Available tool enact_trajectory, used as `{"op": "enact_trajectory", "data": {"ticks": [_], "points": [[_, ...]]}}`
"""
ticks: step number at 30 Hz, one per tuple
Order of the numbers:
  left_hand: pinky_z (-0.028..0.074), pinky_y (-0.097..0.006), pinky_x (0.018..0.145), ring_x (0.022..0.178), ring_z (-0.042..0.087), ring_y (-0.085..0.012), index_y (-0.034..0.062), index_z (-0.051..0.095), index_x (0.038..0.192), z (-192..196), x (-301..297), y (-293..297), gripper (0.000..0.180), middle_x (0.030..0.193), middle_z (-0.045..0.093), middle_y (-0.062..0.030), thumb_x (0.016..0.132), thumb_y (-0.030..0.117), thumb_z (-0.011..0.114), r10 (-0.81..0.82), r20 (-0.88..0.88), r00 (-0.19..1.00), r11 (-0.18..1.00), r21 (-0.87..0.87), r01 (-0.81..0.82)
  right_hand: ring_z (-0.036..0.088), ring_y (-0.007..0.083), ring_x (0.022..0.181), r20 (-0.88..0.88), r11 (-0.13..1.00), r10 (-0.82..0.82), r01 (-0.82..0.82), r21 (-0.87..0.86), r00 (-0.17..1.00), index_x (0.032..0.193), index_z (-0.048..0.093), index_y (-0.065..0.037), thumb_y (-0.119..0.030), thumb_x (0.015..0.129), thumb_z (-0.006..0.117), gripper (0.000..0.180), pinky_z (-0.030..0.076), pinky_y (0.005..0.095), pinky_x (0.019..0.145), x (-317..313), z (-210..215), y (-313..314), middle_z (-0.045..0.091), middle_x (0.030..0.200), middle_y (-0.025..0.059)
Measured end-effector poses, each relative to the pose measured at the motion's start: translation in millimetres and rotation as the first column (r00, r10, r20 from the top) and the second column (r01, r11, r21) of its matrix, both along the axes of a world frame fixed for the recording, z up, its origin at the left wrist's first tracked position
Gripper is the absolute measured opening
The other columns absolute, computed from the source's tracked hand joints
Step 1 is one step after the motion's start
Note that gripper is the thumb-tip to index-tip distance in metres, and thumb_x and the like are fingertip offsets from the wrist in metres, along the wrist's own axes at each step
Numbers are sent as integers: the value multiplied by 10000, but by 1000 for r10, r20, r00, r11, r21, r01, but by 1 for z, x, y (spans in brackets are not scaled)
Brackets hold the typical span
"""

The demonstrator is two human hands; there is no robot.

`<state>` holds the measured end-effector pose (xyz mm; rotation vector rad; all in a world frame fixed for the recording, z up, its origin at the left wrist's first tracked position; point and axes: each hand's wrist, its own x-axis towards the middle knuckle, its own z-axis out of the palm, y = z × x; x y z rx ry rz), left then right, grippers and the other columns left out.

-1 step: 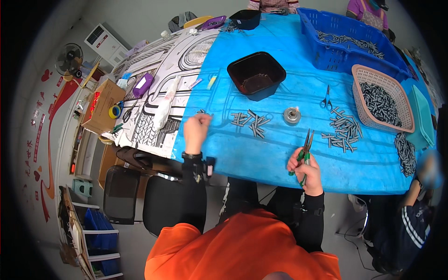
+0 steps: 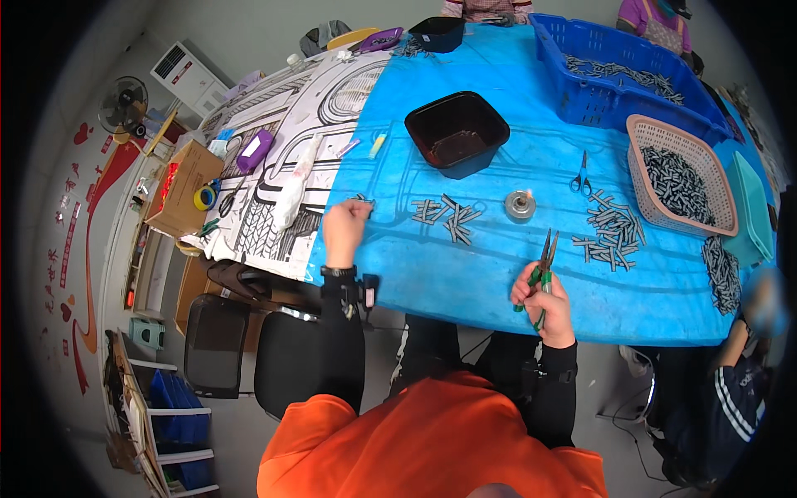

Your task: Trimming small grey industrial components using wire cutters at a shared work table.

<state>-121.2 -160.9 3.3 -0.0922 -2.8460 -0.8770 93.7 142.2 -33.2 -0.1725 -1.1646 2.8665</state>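
Pale wall (image 2: 62, 158) and a fan (image 2: 123, 104) at far left, then a table (image 2: 432, 286) under patterned cloth (image 2: 340, 101) and blue sheeting (image 2: 498, 70). Left hand (image 2: 344, 228) over the blue, fingers drawn together beside a few grey pieces (image 2: 359, 198); cannot tell whether pinching one. Next, a small cluster (image 2: 457, 226) of similar pieces, nearer than a black bin (image 2: 481, 160) with little visible inside. Past a small round glass vessel (image 2: 520, 210), right hand (image 2: 554, 311) wrapped around green-handled pliers (image 2: 545, 270), tips parted. Further right, a larger pile (image 2: 613, 236) near scissors (image 2: 581, 178), and a pink basket (image 2: 689, 222) heaped with more. Apparently partway: small groups set out, far more loose in the basket and blue crate (image 2: 594, 106); cannot tell which pieces are finished.
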Motion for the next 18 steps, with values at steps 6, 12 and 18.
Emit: {"op": "enact_trajectory", "data": {"ticks": [6, 12, 18], "points": [[482, -345, 637, 671, 608, -207, 47, 652, 1076, -8, -11, -1, 340, 824, 656, -67, 774, 182, 728, 57, -266, 962, 997, -35, -69, 424, 185, 726, -4, 1000, -10, 10, 19, 1000, 981, 464, -2, 72, 611, 460, 377, 381, 327, 682, -2, -2, 1, 415, 769, 68], [461, -297, 612, 635, 538, -174, 24, 647, 993, -12, 33, 79, 341, 754, 606, -54, 716, 170, 783, -422, -67, 904, 898, 109, 427, 432, 191, 736, -13, 1000, 15, -15, 18, 1000, 991, 463, -2, 80, 613, 460, 386, 387, 327, 698, -3, 0, 1, 429, 784, 74], [473, -346, 630, 681, 580, -249, 18, 629, 902, -19, 39, 111, 302, 754, 597, -89, 685, 144, 798, -389, -15, 921, 920, 42, 389, 445, 198, 729, -9, 1000, 12, -12, 7, 1000, 996, 467, 3, 81, 608, 454, 396, 391, 335, 700, -1, 1, 0, 435, 780, 77]]}}
